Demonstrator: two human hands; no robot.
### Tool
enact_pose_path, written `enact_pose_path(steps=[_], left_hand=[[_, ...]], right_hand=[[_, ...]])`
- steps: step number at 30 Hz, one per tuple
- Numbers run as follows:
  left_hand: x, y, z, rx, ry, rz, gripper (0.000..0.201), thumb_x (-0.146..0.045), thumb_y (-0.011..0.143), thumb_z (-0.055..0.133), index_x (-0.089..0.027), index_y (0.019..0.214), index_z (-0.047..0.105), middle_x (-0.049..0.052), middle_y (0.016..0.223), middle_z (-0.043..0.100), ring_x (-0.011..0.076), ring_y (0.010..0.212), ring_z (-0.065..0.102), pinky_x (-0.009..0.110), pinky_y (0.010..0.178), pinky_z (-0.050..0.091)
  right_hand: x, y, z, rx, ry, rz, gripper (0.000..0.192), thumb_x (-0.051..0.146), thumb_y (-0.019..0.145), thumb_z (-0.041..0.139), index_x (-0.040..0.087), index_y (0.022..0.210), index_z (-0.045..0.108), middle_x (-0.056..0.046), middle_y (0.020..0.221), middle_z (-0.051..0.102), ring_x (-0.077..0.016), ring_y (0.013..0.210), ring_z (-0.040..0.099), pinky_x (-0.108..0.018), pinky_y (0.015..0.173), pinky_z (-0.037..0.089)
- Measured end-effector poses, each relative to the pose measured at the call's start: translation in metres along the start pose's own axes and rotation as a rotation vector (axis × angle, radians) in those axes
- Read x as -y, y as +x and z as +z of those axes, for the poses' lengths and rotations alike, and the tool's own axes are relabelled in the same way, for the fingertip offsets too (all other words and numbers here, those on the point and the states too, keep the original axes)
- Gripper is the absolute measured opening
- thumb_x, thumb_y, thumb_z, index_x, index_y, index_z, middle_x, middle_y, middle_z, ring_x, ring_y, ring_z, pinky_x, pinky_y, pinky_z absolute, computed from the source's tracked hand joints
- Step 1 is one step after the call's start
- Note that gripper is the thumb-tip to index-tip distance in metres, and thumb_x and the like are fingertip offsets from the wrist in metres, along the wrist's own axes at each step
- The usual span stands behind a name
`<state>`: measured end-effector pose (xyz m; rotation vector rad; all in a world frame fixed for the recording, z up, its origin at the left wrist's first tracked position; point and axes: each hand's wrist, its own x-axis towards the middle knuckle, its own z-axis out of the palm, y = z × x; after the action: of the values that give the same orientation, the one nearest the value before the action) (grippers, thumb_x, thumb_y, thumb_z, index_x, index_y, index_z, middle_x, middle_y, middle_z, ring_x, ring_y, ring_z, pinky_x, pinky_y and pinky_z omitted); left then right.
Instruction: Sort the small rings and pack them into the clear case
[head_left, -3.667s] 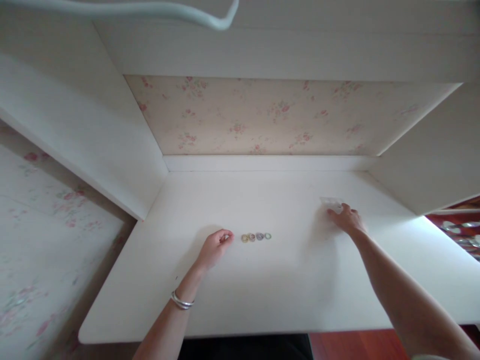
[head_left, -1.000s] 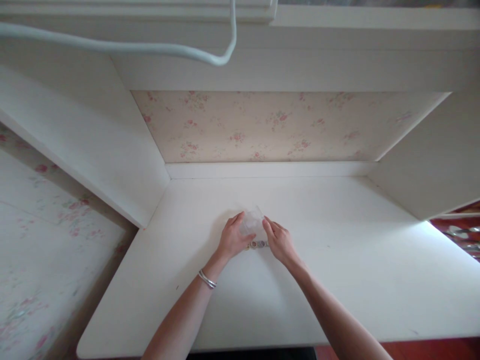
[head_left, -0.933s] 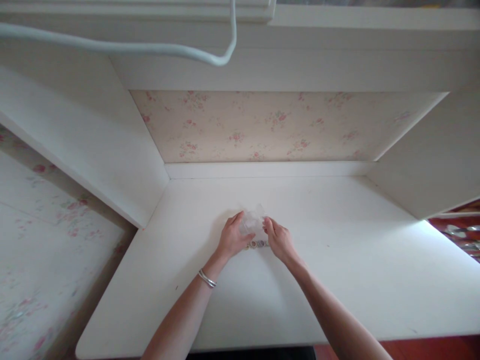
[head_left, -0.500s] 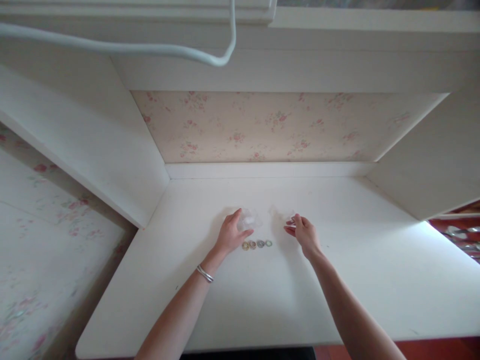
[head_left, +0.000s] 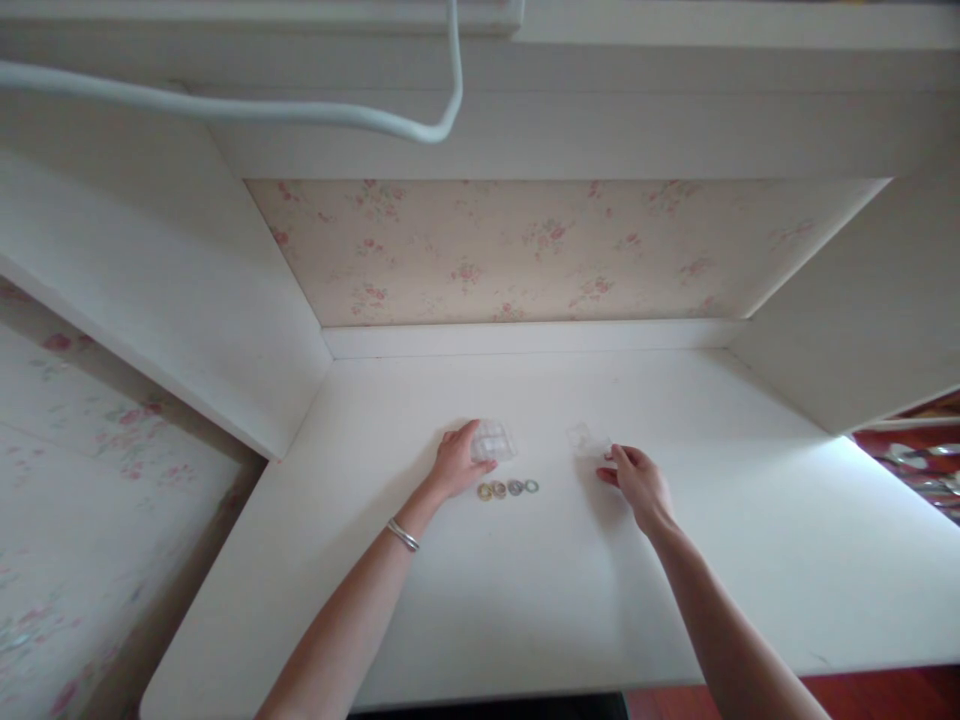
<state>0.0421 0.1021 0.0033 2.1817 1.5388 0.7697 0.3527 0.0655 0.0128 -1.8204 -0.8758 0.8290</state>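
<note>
My left hand [head_left: 454,462] has its thumb and fingers around the left side of a clear plastic box [head_left: 493,440] with what look like compartments. My right hand [head_left: 639,484] pinches a small, crumpled clear plastic bag [head_left: 587,438] at its right end, over the white desk. Just in front of the box, several rings lie in a row: a gold-coloured ring [head_left: 485,491] at the left end, another gold-toned one beside it, then a dark grey ring [head_left: 515,487] and a pale ring [head_left: 532,486]. Whether the bag holds anything cannot be made out.
The white desk [head_left: 480,600] runs back to a low ledge under floral wallpaper [head_left: 487,250]. White side panels [head_left: 840,310] stand left and right. A white cable [head_left: 300,112] hangs across the upper left. Shiny things [head_left: 922,458] on red show past the right edge.
My right hand has moved right and slightly nearer to me with the clear plastic bag, away from the box. My left hand stays at the box. The rings lie as before.
</note>
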Motion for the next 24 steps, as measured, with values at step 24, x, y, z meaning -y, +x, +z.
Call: enact_pose_path(steps=[24], left_hand=[[0.013,-0.025,-0.016,-0.058,-0.406,-0.128,0.044,-0.03,0.075,0.065,-0.018,0.116,0.054,0.011,0.126,0.045,0.016,0.091,0.059,0.033,0.083,0.051]], right_hand=[[0.0,-0.065,0.009,0.037,-0.028,-0.154,0.046,0.056,0.078,0.053,0.018,0.103,0.059,-0.001,0.071,0.059,-0.0111,0.05,0.05,-0.022,0.046,0.038]])
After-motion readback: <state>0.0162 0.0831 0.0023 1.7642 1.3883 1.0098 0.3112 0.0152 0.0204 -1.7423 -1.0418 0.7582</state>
